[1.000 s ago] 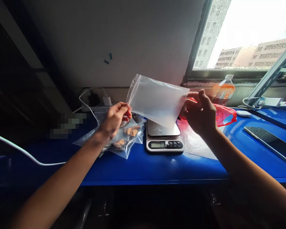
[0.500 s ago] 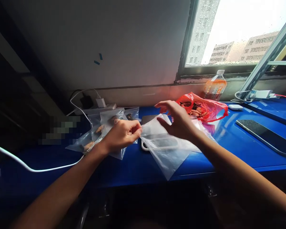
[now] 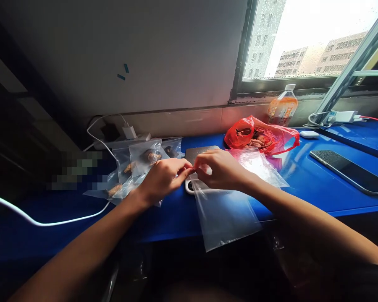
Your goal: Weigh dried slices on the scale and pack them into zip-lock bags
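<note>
A clear plastic zip bag (image 3: 227,216) hangs down over the front edge of the blue table, with nothing visible inside. My left hand (image 3: 170,176) pinches its upper corner. Right beside those fingertips, my right hand (image 3: 220,170) is closed in a pinch on the bag's top edge. Beneath the hands lies a kitchen scale (image 3: 193,154) with a grey plate and white body, partly covered. Several filled zip bags (image 3: 153,156) holding brown dried pieces lie left of my left hand. Flat clear bags (image 3: 264,170) rest beyond my right wrist.
An open red plastic bag (image 3: 283,140) of brown pieces stands at the back, before an orange drink bottle (image 3: 283,107). A phone (image 3: 349,172) and small white case (image 3: 309,134) lie to the right. A white cable (image 3: 50,224) and charger (image 3: 129,132) are left.
My right hand has come down and left from above the bag and closed on its top edge beside my left fingers. The bag now hangs straighter and lower.
</note>
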### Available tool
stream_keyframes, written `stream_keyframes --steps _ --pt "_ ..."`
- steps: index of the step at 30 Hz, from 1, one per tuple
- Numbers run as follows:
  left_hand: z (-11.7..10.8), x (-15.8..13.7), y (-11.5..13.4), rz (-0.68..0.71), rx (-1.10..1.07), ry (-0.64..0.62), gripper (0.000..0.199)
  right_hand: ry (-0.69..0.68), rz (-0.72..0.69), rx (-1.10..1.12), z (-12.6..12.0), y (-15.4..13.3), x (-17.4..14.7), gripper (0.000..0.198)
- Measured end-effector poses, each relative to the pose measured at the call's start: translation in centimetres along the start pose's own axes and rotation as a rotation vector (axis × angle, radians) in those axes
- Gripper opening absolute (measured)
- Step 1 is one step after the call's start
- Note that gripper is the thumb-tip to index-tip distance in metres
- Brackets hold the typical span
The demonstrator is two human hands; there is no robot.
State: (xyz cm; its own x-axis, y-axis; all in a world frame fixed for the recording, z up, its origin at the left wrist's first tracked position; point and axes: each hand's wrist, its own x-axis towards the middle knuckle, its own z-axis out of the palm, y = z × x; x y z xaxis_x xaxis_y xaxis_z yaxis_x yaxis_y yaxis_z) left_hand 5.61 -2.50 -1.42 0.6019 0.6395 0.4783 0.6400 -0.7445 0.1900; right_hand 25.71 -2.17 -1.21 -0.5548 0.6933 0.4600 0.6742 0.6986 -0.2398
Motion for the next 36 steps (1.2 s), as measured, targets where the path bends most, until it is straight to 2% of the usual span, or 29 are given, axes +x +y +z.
stream_keyframes --steps 4,10,17,21,27,36 --pt "0.3 -0.1 0.2 0.043 0.029 0.007 0.023 -0.040 0.073 -0.081 -0.1 -0.5 -0.1 0.020" --pt "0.5 -0.2 0.3 0.041 0.038 -0.013 0.024 -0.171 -0.043 -0.151 0.0 -0.4 -0.1 0.025" --pt "-0.4 0.0 0.1 0.107 -0.015 -0.098 0.023 -0.080 -0.048 -0.150 0.7 -0.2 -0.2 0.029" --pt "-0.4 0.0 0.0 0.158 0.029 -0.116 0.026 -0.092 -0.071 -0.132 0.8 -0.3 0.0 0.024" --pt "-0.6 0.2 -0.2 0.183 -0.013 -0.068 0.026 -0.089 -0.086 -0.115 0.1 0.2 0.5 0.027" --pt "-1.7 0.3 0.0 0.175 -0.087 -0.007 0.024 -0.071 -0.093 -0.039 -0.9 1.8 0.7 0.018"
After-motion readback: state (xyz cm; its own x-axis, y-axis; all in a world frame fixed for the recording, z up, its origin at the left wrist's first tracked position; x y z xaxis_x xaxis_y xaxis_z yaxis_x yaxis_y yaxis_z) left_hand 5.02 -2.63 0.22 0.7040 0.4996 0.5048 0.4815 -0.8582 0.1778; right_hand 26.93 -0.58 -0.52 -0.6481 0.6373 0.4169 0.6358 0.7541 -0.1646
